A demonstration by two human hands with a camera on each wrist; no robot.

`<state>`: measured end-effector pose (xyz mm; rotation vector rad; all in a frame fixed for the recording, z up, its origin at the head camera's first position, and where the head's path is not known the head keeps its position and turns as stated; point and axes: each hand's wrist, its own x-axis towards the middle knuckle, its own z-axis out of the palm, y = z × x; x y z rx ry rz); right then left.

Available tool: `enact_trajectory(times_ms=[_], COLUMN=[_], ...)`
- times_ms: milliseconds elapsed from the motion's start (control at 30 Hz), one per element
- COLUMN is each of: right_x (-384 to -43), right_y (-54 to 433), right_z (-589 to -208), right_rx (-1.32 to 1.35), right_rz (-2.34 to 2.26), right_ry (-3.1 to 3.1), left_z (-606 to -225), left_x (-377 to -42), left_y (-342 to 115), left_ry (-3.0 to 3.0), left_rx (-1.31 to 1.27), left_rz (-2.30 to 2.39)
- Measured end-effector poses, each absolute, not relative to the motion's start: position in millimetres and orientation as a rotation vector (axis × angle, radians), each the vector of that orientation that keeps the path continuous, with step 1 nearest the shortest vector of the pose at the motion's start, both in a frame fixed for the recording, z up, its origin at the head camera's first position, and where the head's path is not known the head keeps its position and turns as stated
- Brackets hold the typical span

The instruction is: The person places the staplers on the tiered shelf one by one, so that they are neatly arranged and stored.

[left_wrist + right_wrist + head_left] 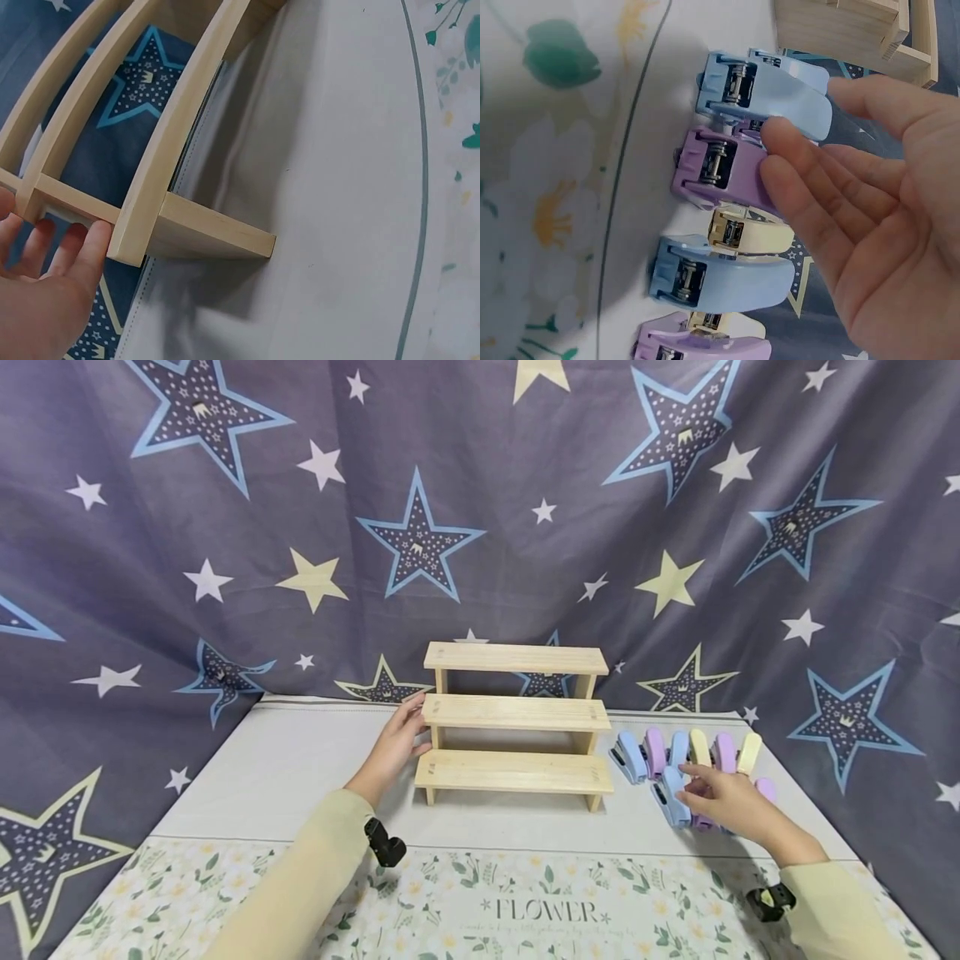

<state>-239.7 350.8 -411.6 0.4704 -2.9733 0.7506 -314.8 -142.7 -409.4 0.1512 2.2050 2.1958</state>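
A three-tier wooden shelf (517,712) stands near the back of the table. My left hand (395,745) is at its left side; in the left wrist view, fingertips (94,236) rest against the wooden side piece (79,199). At the right, several pastel stapler-like tools with metal springs stand in two rows. My right hand (726,800) is over the front row, thumb and fingers apart around the end of a light blue stapler-like tool (784,94). Beside it, fingertips (776,169) overlap a purple one (720,165); whether they touch it I cannot tell.
Behind the front row stand more of these tools, among them a blue one (632,756), a purple one (655,752) and a yellow one (748,752). A floral mat strip (465,893) runs along the table's front. A star-patterned curtain (495,568) hangs behind.
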Motion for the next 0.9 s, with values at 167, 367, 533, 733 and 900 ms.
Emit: enact_trajectory(times_ms=[167,367,533,733,900], right_x=[-239,-237,-233,-231,-231], right_y=[349,341,335,330,327], right_z=[-415,-418,-423,-425,-424], right_rx=[0.428,0.378,0.316,0.314,0.322], right_rz=[0.709,0.676,0.662,0.656,0.67], right_ry=[-2.962,-2.955,-3.005,-2.977,-2.993], left_z=[-415,-412,-412,-414,-412], left_x=[-317,-316,-316,-318,-317], left_y=[-143,-143,-144,-144,-143], left_ry=[2.187,2.14,2.112,2.109,2.113], left_rx=[0.173,0.168,0.175,0.168,0.159], left_rz=[2.198,2.226,2.233,2.234,2.227])
